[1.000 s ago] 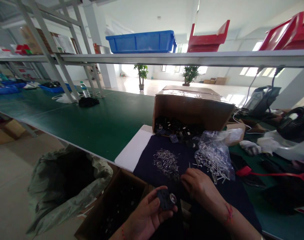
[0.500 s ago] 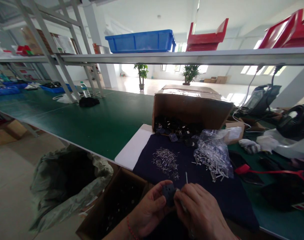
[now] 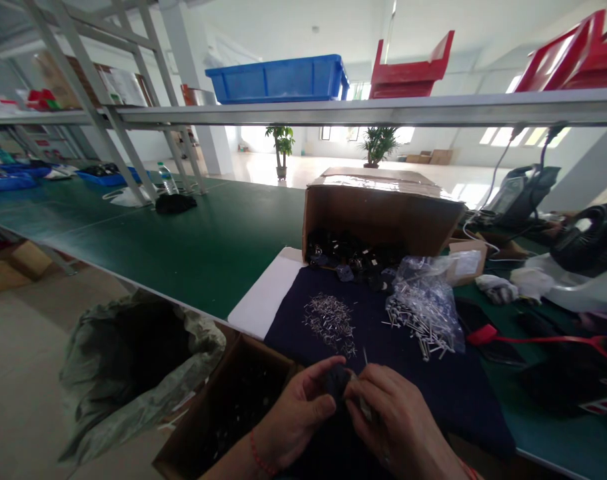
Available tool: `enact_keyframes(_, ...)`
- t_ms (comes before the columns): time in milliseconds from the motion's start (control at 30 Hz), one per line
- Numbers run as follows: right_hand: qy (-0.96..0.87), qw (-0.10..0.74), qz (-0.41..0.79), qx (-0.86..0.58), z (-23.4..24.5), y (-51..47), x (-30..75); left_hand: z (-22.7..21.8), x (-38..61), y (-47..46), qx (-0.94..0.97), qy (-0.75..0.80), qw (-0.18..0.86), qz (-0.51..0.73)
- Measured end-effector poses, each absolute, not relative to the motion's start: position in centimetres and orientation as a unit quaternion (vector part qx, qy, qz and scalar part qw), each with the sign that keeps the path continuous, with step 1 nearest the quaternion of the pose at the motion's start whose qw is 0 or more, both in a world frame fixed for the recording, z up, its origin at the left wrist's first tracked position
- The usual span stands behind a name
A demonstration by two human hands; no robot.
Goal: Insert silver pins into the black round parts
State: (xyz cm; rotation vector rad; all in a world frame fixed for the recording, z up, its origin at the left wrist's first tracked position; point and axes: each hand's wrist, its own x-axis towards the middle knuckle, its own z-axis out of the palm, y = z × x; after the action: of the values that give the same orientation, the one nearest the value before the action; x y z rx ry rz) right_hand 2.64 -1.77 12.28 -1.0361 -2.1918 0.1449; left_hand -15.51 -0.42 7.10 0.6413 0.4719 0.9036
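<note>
At the table's near edge my left hand (image 3: 296, 417) is closed around a small dark plastic part (image 3: 336, 380), its thumb on the near side. Right beside it, my right hand (image 3: 396, 410) is pinched shut, fingertips against the part's right edge. A thin metal pin (image 3: 365, 356) pokes up from the right fingers; its lower end is hidden. Beyond the hands, a dark blue cloth (image 3: 288, 327) bears a loose pile of small metal pins (image 3: 330, 320). A clear plastic bag (image 3: 426, 287) of long bolts (image 3: 418, 327) lies to the right of them.
Behind the cloth an open cardboard box (image 3: 383, 207) lies on its side, spilling dark parts (image 3: 353, 257). Below on the left stand another carton (image 3: 278, 363) and a lined bin (image 3: 198, 360). A red strap (image 3: 533, 342) and a fan (image 3: 596, 240) are at the right.
The part in my left hand has tilted, and its holed face shows less. The pin in my right hand has shifted slightly left. Both hands stay together.
</note>
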Motion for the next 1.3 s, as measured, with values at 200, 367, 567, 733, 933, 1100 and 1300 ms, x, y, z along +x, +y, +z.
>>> enact_keyframes(200, -0.843, 0.359, 0.015, -0.4, 11.8, -2.2, 2.2, 7.1, -15.6, -0.2, 0.378, 0.235, 0.779, 0.441)
enact_keyframes(367, -0.834, 0.367, 0.023, -0.411, 11.9, -3.2, 2.0, 6.6, -15.4, -0.3, 0.404, 0.239, 0.753, 0.461)
enact_keyframes(567, -0.821, 0.393, -0.036, -0.412, 11.3, -4.1, 2.4, 7.7, -14.5, -1.5, 0.354, 0.241, 0.762, 0.486)
enact_keyframes(733, -0.838, 0.358, -0.164, -0.378, 11.0, -4.4, 3.4, 9.8, -14.2, -1.0, 0.319, 0.251, 0.804, 0.434)
enact_keyframes(933, -0.883, 0.259, -0.229, -0.317, 11.4, -5.0, 5.5, 10.6, -13.7, 0.7, 0.378, 0.268, 0.834, 0.301)
enact_keyframes(1100, -0.886, 0.257, -0.218, -0.319, 10.3, -4.0, 8.3, 10.4, -12.7, 1.0, 0.383, 0.292, 0.814, 0.324)
enact_keyframes(1300, -0.699, 0.157, -0.221, -0.662, 8.9, -0.6, 13.4, 10.4, -12.5, 1.0, 0.397, 0.33, 0.774, 0.367)
